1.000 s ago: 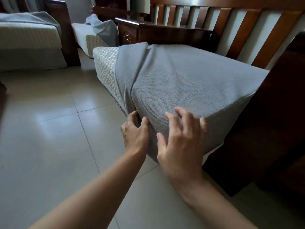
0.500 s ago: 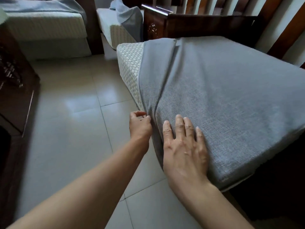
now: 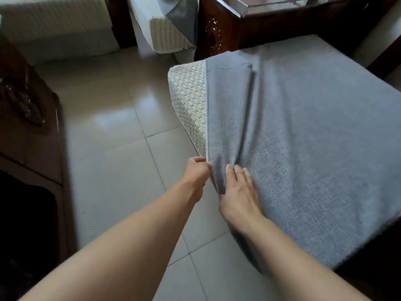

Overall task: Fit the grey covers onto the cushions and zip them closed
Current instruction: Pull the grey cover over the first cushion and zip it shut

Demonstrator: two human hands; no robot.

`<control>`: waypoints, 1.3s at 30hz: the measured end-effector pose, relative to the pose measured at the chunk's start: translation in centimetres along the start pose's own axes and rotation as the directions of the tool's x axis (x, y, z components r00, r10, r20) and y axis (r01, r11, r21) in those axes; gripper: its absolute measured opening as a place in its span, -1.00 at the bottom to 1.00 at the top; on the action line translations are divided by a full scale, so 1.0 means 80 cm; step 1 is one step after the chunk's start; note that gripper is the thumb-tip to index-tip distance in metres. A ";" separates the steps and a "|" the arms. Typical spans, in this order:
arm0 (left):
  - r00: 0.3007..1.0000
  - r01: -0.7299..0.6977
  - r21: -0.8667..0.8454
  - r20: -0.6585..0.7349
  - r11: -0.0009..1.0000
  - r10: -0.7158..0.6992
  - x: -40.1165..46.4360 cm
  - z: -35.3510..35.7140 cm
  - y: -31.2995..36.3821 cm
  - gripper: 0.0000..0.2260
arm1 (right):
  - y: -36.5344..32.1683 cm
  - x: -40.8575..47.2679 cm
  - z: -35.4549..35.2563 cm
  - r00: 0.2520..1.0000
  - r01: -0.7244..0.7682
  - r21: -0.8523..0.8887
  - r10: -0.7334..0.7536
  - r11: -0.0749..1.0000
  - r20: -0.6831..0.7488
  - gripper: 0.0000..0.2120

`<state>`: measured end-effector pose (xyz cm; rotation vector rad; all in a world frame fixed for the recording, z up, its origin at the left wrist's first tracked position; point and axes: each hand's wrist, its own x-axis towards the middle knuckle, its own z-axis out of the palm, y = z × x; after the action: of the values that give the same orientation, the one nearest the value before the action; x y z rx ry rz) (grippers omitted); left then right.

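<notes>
The large square seat cushion (image 3: 188,101) with its cream woven-texture casing fills the right half of the frame, and the grey woven fabric cover (image 3: 314,137) is drawn over most of it. Only a strip of cream weave shows along the cushion's left side, from the rounded corner near the upper centre down to the hands. The cover's open edge runs as a straight pale line beside that strip, and a long fold of slack cloth lies just to the right of it.

At lower centre, the left hand (image 3: 196,173) is curled at the bottom end of that edge, its fingers and thumb pinching the grey cloth at the cushion's near corner. The right hand (image 3: 239,190) lies just beside it, flat on top of the cover with fingers straight and pressing into the gathered fabric. Both bare forearms reach in from the bottom of the frame.

The cushion juts out over the pale glossy floor tiles (image 3: 112,159). Behind it, at upper centre, stands a dark carved wooden sofa frame (image 3: 219,33). Further back, at the top, another cream cushion (image 3: 165,35) carries a loose grey cloth (image 3: 182,16) draped on it. A dark wooden cabinet (image 3: 28,127) occupies the left edge.
</notes>
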<state>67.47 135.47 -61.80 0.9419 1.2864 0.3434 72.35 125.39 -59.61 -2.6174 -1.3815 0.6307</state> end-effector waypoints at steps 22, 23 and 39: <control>0.917 0.398 -0.150 0.023 0.905 -0.399 0.181 -0.050 0.116 -0.79 | -0.103 0.213 -0.039 0.996 0.056 0.170 -0.066 0.984 0.052 -0.14; 0.925 0.381 -0.134 0.062 0.915 -0.376 0.197 -0.053 0.135 -0.78 | -0.108 0.227 -0.042 0.999 0.024 0.166 -0.030 0.986 0.036 -0.15; 0.903 0.150 0.413 0.313 0.898 -0.295 0.302 -0.046 0.328 -0.79 | -0.181 0.381 -0.088 0.865 -0.478 0.287 0.502 0.830 -0.013 -0.26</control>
<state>78.34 169.42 -57.89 1.1061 1.1125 -0.2740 79.38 159.12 -58.38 -2.7233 -0.5279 0.6887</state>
